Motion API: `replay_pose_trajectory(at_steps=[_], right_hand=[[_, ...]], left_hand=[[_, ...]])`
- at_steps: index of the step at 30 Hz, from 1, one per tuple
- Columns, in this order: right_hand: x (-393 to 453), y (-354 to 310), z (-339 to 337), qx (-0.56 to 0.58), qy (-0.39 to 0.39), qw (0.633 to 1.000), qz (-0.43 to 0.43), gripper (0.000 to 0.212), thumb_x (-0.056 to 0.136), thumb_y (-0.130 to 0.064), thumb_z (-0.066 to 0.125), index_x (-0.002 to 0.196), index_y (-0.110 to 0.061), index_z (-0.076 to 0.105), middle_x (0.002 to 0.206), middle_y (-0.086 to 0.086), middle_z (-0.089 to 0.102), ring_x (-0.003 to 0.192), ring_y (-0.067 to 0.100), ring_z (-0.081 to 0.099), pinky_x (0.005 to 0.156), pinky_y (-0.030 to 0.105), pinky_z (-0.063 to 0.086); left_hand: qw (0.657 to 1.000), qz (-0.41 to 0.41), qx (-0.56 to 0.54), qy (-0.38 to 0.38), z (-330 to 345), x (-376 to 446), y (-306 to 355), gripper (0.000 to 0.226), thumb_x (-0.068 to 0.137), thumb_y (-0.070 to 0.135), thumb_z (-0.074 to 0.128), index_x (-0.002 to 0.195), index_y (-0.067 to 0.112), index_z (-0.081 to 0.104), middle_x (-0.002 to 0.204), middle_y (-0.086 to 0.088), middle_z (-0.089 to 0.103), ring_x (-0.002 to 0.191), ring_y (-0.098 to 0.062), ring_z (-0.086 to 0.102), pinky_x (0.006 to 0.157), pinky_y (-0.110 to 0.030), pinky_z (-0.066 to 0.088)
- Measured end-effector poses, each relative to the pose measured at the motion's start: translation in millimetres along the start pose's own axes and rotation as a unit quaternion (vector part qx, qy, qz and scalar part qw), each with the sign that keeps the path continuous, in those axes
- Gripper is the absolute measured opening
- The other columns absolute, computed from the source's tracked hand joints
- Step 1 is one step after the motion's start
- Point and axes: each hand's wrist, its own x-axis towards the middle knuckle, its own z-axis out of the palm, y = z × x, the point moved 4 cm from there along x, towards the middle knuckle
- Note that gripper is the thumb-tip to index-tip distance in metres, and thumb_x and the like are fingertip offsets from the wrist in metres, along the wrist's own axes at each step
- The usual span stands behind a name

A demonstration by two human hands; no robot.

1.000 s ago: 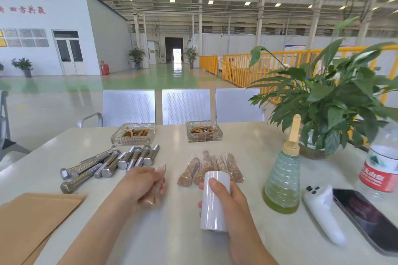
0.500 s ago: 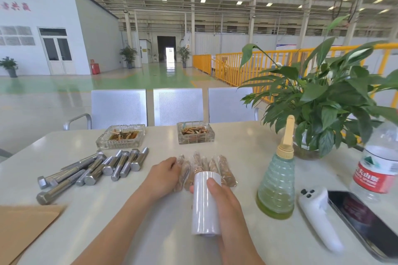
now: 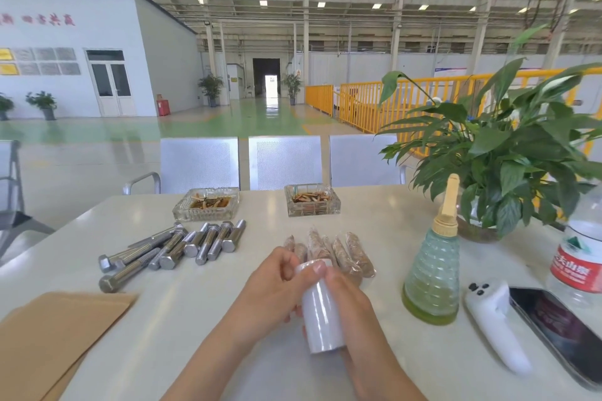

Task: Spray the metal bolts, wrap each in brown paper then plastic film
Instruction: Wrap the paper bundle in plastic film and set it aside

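My right hand (image 3: 353,303) grips a white roll of plastic film (image 3: 322,316), tilted just above the table in front of me. My left hand (image 3: 270,286) has come against the roll's left side, its fingers curled on it near the top. Just behind the hands lie several wrapped bolts (image 3: 345,252), brown paper under clear film, side by side. Several bare metal bolts (image 3: 176,247) lie in a loose heap at the left. A sheet of brown paper (image 3: 49,335) lies at the near left corner. A green spray bottle (image 3: 431,273) stands to the right.
Two glass ashtrays (image 3: 207,203) (image 3: 312,200) sit at the back of the white table (image 3: 384,215). At the right are a potted plant (image 3: 508,153), a water bottle (image 3: 583,254), a phone (image 3: 560,329) and a white controller (image 3: 495,319). Metal chairs (image 3: 283,161) stand behind.
My left hand carried a wrapped bolt to the row of wrapped ones, left it there, and came back to the film roll. My right hand kept hold of the roll.
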Motion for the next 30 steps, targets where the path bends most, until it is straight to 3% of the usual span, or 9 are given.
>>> replay_pose_trajectory(at_steps=[4, 8, 14, 18, 22, 25, 28, 30], right_hand=[[-7, -3, 2, -0.034, -0.022, 0.999, -0.014, 0.050, 0.081, -0.062, 0.066, 0.117, -0.028, 0.075, 0.103, 0.013, 0.078, 0.095, 0.030, 0.076, 0.075, 0.034, 0.059], [-9, -6, 1, -0.037, -0.022, 0.999, -0.010, 0.039, 0.083, -0.055, 0.063, 0.107, -0.030, 0.078, 0.097, 0.013, 0.079, 0.084, 0.025, 0.076, 0.066, 0.030, 0.058], [-16, -13, 3, -0.088, -0.021, 0.993, -0.078, 0.029, 0.085, -0.049, 0.063, 0.111, -0.040, 0.073, 0.105, -0.004, 0.077, 0.095, 0.011, 0.074, 0.073, 0.019, 0.055], [-20, -17, 3, -0.081, -0.028, 0.993, -0.084, 0.029, 0.088, -0.048, 0.061, 0.110, -0.035, 0.074, 0.100, 0.003, 0.079, 0.090, 0.017, 0.076, 0.070, 0.021, 0.056], [-23, -20, 5, -0.079, -0.027, 0.993, -0.083, 0.026, 0.087, -0.048, 0.061, 0.105, -0.036, 0.076, 0.097, 0.002, 0.079, 0.085, 0.013, 0.075, 0.068, 0.019, 0.055], [-24, -20, 6, -0.095, -0.020, 0.992, -0.084, 0.026, 0.084, -0.049, 0.061, 0.103, -0.038, 0.075, 0.098, 0.000, 0.078, 0.087, 0.011, 0.073, 0.070, 0.018, 0.053], [-24, -21, 7, -0.109, -0.025, 0.990, -0.081, 0.026, 0.082, -0.050, 0.060, 0.102, -0.041, 0.075, 0.099, 0.001, 0.078, 0.092, 0.018, 0.074, 0.075, 0.022, 0.054], [-25, -21, 6, -0.106, -0.024, 0.991, -0.076, 0.022, 0.086, -0.049, 0.062, 0.101, -0.040, 0.076, 0.097, 0.005, 0.078, 0.090, 0.022, 0.074, 0.074, 0.023, 0.054]], left_hand=[[0.992, -0.012, -0.118, -0.036, -4, -12, -3, 0.040, 0.083, 0.039, 0.077, 0.108, 0.011, 0.065, 0.074, -0.005, 0.058, 0.060, -0.015, 0.055, 0.056, -0.029, 0.048], [0.983, 0.016, -0.163, -0.080, -8, -21, -8, 0.029, 0.089, 0.033, 0.075, 0.114, 0.018, 0.075, 0.081, -0.008, 0.058, 0.069, -0.015, 0.056, 0.065, -0.030, 0.051], [0.992, 0.025, -0.118, -0.029, -8, -25, -12, 0.022, 0.101, 0.020, 0.057, 0.113, 0.024, 0.075, 0.082, -0.009, 0.061, 0.067, -0.020, 0.058, 0.062, -0.033, 0.051], [0.987, 0.023, -0.155, -0.038, -7, -27, -10, 0.028, 0.102, 0.010, 0.054, 0.112, 0.021, 0.078, 0.077, -0.006, 0.062, 0.064, -0.019, 0.056, 0.059, -0.032, 0.051], [0.987, 0.024, -0.154, -0.042, -8, -28, -13, 0.028, 0.102, 0.010, 0.055, 0.114, 0.020, 0.077, 0.075, -0.005, 0.061, 0.064, -0.017, 0.056, 0.059, -0.030, 0.051], [0.989, 0.023, -0.143, -0.039, -8, -27, -16, 0.022, 0.101, 0.021, 0.058, 0.112, 0.023, 0.077, 0.075, -0.006, 0.056, 0.063, -0.018, 0.056, 0.059, -0.031, 0.050], [0.990, 0.027, -0.131, -0.034, -7, -24, -17, 0.024, 0.089, 0.035, 0.063, 0.104, 0.021, 0.076, 0.074, -0.007, 0.061, 0.058, -0.019, 0.053, 0.060, -0.033, 0.048], [0.989, 0.026, -0.139, -0.046, -6, -24, -17, 0.029, 0.085, 0.034, 0.061, 0.106, 0.021, 0.076, 0.072, -0.006, 0.061, 0.057, -0.019, 0.053, 0.062, -0.033, 0.048]])
